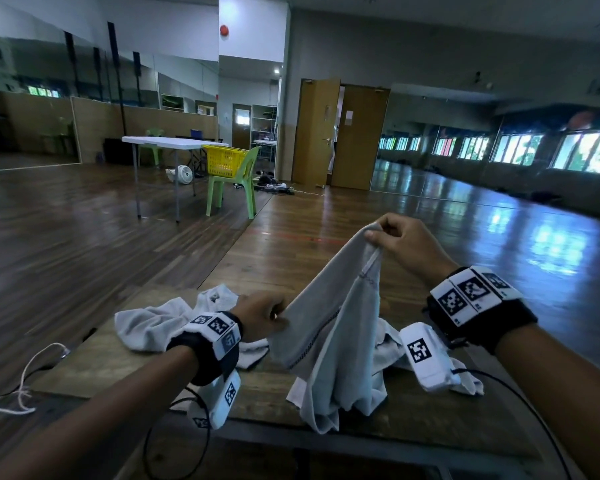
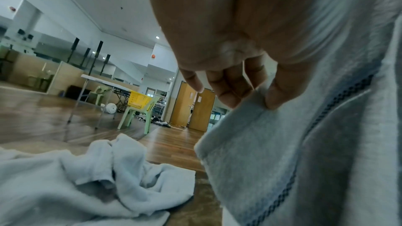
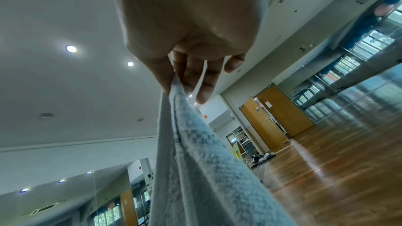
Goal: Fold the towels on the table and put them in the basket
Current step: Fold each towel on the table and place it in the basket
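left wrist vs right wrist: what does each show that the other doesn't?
Left wrist only: a crumpled pale towel lying on the wooden table, and the yellow plastic basket sitting on a green plastic chair.
Right wrist only: the ceiling with round recessed lights, and the right hand pinching the towel's raised edge.
Both: the lifted grey towel with dark stitching gripped between the hands, the brown double doors and the glossy wooden floor.

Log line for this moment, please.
step: opening towel | left hand: pinches edge | right hand: pinches raised corner | crumpled towel: on table
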`<state>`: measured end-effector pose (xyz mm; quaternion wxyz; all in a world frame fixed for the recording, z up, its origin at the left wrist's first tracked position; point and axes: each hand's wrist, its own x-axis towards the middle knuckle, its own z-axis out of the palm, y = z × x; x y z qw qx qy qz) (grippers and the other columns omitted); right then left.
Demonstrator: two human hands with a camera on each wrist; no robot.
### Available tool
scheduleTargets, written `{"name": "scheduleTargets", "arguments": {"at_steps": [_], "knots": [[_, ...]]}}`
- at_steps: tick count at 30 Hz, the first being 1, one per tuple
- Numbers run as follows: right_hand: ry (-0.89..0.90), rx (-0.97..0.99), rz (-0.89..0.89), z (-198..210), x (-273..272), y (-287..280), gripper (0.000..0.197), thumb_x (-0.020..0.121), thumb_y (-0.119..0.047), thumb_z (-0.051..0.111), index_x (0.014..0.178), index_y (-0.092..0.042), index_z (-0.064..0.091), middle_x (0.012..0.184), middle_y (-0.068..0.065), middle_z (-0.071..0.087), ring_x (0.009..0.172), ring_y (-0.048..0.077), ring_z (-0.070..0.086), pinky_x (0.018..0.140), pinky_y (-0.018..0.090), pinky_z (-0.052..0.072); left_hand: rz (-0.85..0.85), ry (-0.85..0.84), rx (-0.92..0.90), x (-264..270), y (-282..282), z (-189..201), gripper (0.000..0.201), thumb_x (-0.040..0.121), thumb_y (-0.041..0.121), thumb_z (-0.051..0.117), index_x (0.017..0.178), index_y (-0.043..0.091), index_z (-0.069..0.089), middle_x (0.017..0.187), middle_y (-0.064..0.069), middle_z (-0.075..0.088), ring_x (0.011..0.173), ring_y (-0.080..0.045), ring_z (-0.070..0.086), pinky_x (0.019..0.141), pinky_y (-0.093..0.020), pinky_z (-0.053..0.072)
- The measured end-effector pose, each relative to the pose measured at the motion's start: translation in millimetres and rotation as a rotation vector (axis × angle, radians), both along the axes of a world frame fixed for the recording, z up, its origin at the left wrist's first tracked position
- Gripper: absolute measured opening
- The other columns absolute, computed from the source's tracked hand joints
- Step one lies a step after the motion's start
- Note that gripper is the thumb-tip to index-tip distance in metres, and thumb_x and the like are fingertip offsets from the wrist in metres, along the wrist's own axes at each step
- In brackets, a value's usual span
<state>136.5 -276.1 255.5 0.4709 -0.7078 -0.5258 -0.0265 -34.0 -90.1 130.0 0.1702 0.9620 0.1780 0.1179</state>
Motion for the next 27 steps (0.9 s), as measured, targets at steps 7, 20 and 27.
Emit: {"name": "scheduleTargets", "arguments": {"at_steps": [7,20,27], "knots": [[-0.092,0.031,-0.068,13,14,-8,0.016,0.087,-0.013,0.063,0.076,-0.025,0.061,0.075,-0.002,0.064,0.072,0.014,0.060,0.069,0.026,0.048,0.078,0.122,0.184,-14,16,12,0.013,0.091,0.028,0.045,0.079,0.021,0.045,0.086,0.003,0.054,0.083,-0.019,0.047,0.081,-0.035,0.028],[-0.299,0.146,-0.186,126,11,-56,0.018,0.088,-0.017,0.062,0.079,-0.031,0.055,0.091,0.012,0.067,0.089,0.030,0.064,0.081,0.044,0.053,0.091,-0.379,0.416,-79,36,225,0.008,0.091,0.009,0.051,0.084,0.011,0.055,0.083,-0.007,0.055,0.077,-0.023,0.051,0.067,-0.031,0.039],[-0.303,0.248,-0.181,197,2,-91,0.011,0.088,-0.016,0.062,0.081,-0.024,0.058,0.079,-0.008,0.062,0.065,-0.004,0.058,0.067,0.021,0.048,0.153,-0.513,0.456,-123,17,308,0.020,0.092,0.025,0.052,0.080,0.010,0.053,0.073,-0.011,0.055,0.064,-0.027,0.051,0.058,-0.030,0.042]]}}
